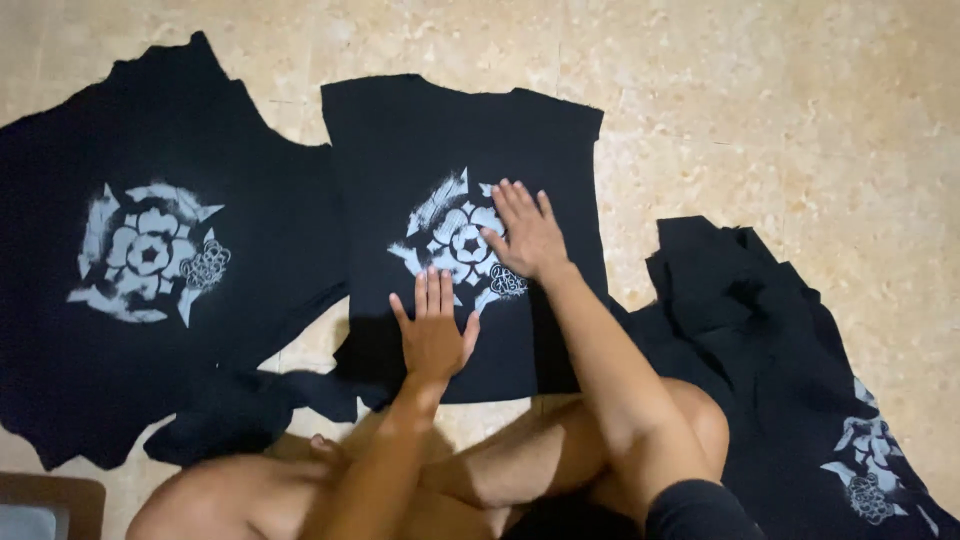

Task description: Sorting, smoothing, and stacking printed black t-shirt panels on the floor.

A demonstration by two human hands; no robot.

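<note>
Pressing flat, fingers spread, nothing gripped: left hand (433,335) and right hand (527,235) on the folded black shirt (400,140), mid-floor before crossed legs. Likely soft, light, limp; best pinched at hem or fold edges. Flanked by spread shirt (150,130) and heaped pile (760,330), layers hard to count.

Under the right hand (527,235), part of the pale flower print (455,240) on the folded black shirt (460,150) is covered, and the small emblem beside its wrist is too fine to make out. The left hand (433,335) hides cloth beneath its palm. Left of both hands, the spread shirt (150,150) runs off the frame's edge. Right of them, the crumpled pile (760,340) is cut at the bottom corner, its print half shown.
</note>
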